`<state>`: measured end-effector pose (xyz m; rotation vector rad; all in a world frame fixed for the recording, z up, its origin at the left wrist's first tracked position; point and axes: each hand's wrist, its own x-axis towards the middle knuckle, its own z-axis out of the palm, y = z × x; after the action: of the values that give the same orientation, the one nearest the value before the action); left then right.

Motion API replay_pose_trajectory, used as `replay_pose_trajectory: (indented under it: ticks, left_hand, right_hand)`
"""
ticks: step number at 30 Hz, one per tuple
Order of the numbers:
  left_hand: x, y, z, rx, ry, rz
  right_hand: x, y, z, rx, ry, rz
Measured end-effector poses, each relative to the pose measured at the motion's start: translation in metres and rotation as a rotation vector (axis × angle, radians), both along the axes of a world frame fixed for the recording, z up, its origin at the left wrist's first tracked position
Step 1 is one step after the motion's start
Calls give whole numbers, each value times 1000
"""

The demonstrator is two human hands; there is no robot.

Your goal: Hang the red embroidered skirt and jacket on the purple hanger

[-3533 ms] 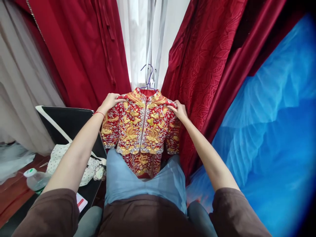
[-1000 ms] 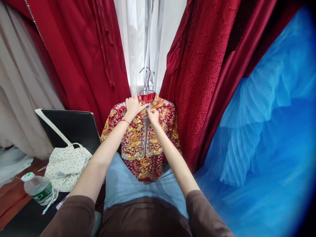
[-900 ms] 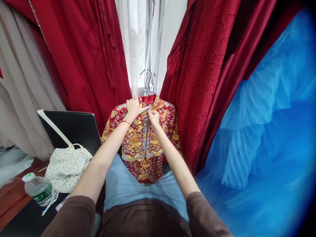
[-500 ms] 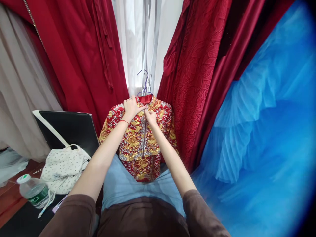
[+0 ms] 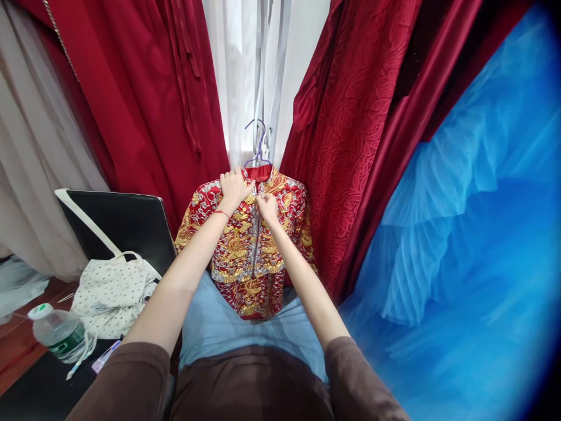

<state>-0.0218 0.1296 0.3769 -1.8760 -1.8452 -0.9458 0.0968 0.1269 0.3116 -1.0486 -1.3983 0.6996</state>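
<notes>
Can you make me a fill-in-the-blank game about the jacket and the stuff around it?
1. The left hand and right hand both touch the jacket, whose hanger is coloured ____.
2. The thin wristband is ____.
3. The white bag beside the bottle has a pattern of small dark ____.
4. The big ruffled cloth on the picture's right side is ____.

Missing words: purple; red; dots; blue.

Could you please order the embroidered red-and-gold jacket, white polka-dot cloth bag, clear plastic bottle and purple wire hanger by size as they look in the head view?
1. Embroidered red-and-gold jacket
2. White polka-dot cloth bag
3. Clear plastic bottle
4. Purple wire hanger, visible part only
</notes>
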Motion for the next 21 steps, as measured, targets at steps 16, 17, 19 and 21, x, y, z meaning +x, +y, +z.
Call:
replay_pose_trajectory:
  ticks: [16, 17, 19, 21]
  left_hand:
    - [-6, 1, -6, 44, -25, -72]
    - [-6, -1, -6, 72, -27, -107]
    - [-5, -4, -4, 149, 23, -209]
    - [-4, -6, 0, 184, 152, -337]
  right_hand:
    - [1, 4, -14, 20, 222, 156]
    - [1, 3, -14, 25, 235, 176]
    - [2, 1, -13, 30, 250, 213]
    - [2, -1, -11, 34, 245, 233]
